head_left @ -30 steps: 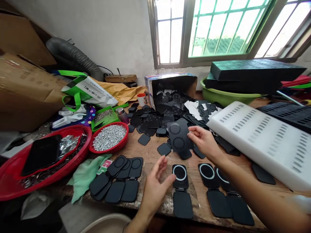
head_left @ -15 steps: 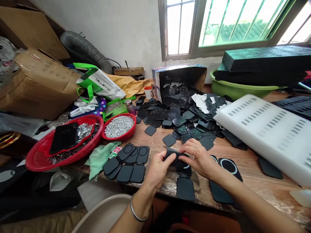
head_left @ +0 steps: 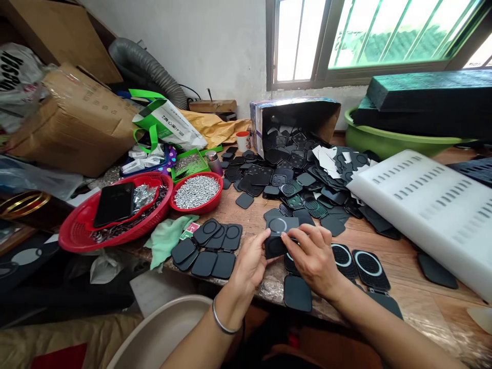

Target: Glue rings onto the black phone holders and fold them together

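My left hand (head_left: 250,260) grips the edge of a thin black square piece (head_left: 273,247) between thumb and fingers. My right hand (head_left: 314,256) pinches a greyish sheet with a pale ring (head_left: 282,225), which stands up from the black piece along its far side. Whether the sheet is a film or a backing I cannot tell. Beneath my right hand lies a black hinged folding pad (head_left: 298,293), partly hidden. Right of it are more opened pads with white rings (head_left: 371,269). Left of my hands, several black pads with round outlines (head_left: 217,248) overlap.
A heap of black plates (head_left: 284,177) spills from a tipped carton (head_left: 258,125). A red bowl of small metal pins (head_left: 221,197) and a red basket (head_left: 69,237) holding a phone stand left. White foam (head_left: 430,215) lies right, before a green basin (head_left: 403,143).
The bent dark piece in my hands now shows flatter, with the ringed sheet raised. My right hand has turned palm-down and come slightly nearer. The view has shifted left.
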The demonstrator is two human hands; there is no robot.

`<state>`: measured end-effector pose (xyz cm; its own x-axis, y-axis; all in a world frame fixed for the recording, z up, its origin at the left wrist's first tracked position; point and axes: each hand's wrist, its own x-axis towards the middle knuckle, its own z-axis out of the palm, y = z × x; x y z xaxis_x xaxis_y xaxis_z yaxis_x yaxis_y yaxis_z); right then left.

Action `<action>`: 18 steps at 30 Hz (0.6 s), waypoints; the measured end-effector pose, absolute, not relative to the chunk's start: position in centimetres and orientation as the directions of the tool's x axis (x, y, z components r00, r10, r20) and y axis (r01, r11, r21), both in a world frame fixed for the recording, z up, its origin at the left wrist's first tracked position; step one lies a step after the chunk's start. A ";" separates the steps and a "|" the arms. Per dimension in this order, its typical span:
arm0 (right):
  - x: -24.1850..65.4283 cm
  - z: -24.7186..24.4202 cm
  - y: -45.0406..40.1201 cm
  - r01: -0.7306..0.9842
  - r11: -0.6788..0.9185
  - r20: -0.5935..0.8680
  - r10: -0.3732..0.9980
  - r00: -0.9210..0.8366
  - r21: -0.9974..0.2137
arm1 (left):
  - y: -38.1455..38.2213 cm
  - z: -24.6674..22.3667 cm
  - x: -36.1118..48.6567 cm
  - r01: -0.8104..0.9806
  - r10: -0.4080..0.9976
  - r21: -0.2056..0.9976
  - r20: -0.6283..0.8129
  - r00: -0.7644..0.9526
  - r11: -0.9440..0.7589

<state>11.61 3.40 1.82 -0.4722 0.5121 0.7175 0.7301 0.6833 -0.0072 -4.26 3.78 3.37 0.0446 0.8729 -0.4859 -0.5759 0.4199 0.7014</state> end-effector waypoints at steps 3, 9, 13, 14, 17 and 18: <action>11.6 1.4 3.3 0.722 0.691 0.757 0.454 -0.470 0.034 | 3.7 3.0 -4.2 -0.612 0.853 0.656 -0.518 0.059 0.441; 11.5 0.9 3.5 0.704 0.706 0.803 0.374 -0.463 0.077 | 3.5 2.9 -3.9 -0.655 0.804 0.580 -0.591 0.070 0.484; 11.8 1.3 3.4 0.581 0.802 0.781 0.273 -0.562 0.137 | 4.4 3.4 -4.5 -0.658 0.775 0.554 -0.628 0.072 0.510; 11.9 1.6 3.1 0.524 0.838 0.767 0.235 -0.597 0.151 | 4.7 3.5 -4.8 -0.653 0.774 0.558 -0.629 0.069 0.511; 12.3 2.8 1.6 0.389 0.917 0.751 0.197 -0.630 0.085 | 5.5 3.0 -5.6 -0.628 0.781 0.588 -0.623 0.051 0.510; 12.3 3.4 0.9 0.383 0.924 0.772 0.239 -0.589 0.006 | 5.6 2.7 -5.8 -0.617 0.794 0.613 -0.607 0.032 0.493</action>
